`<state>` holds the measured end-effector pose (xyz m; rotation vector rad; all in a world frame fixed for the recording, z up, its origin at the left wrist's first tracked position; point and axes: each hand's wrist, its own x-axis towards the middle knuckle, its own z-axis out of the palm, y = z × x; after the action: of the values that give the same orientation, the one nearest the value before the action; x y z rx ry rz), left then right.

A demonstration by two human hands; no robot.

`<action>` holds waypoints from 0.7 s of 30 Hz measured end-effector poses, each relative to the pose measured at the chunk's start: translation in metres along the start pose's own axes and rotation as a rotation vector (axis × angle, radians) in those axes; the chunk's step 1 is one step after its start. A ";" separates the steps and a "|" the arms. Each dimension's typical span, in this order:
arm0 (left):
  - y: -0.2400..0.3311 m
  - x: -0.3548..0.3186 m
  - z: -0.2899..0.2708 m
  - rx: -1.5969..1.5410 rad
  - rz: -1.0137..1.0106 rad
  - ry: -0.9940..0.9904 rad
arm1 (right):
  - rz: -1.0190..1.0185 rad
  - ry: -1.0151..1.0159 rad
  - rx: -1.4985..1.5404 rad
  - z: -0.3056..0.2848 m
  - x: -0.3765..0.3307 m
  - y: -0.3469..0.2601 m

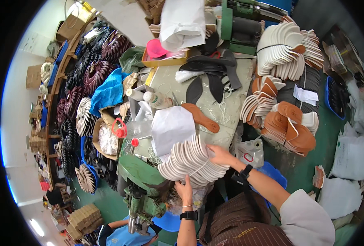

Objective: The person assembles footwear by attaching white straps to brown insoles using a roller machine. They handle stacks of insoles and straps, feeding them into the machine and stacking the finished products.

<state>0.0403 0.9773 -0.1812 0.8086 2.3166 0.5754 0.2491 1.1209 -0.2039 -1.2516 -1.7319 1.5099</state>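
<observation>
Head view shows you holding a fanned bundle of pale insoles [193, 162] tied with a thin string, resting at the near edge of the worktable [235, 102]. Your left hand [185, 189] is cupped flat against the bundle's lower side, fingers spread narrow and pressed to the stacked edges. Your right hand [220, 156] grips the bundle's right end from above, fingers wrapped over the outermost pieces. Both hands hold the same bundle between them; neither is free.

The bundle sits just right of the green machine [143, 184] and just below a white paper bag [171, 127]. A single tan insole [200, 117] and several black insoles [208, 76] lie loose on the table beyond, well apart from your hands.

As to progress, judged from how things lie: this bundle is already stacked and looped with string, so the gathering looks done, while its placing is not, since it is in your hands. Several similar tied bundles, white [282, 49] and tan [290, 127], are piled to the right, which suggests much work is finished. The loose pieces on the table suggest more remains.
</observation>
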 end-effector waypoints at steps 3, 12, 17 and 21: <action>-0.010 -0.008 0.008 -0.086 -0.055 -0.077 | 0.123 0.206 -0.214 -0.019 0.043 -0.003; -0.005 0.020 0.046 -0.586 -0.159 0.016 | 0.439 0.263 -0.363 -0.011 0.108 0.015; 0.028 -0.016 0.063 -0.668 -0.080 -0.284 | 0.130 0.285 -0.280 -0.017 0.068 0.067; 0.069 -0.051 0.073 -0.737 0.176 -0.044 | 0.256 0.281 0.095 -0.037 0.052 0.091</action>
<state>0.1487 1.0067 -0.1736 0.6431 1.7808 1.3611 0.2848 1.1800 -0.2909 -1.5963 -1.3455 1.4509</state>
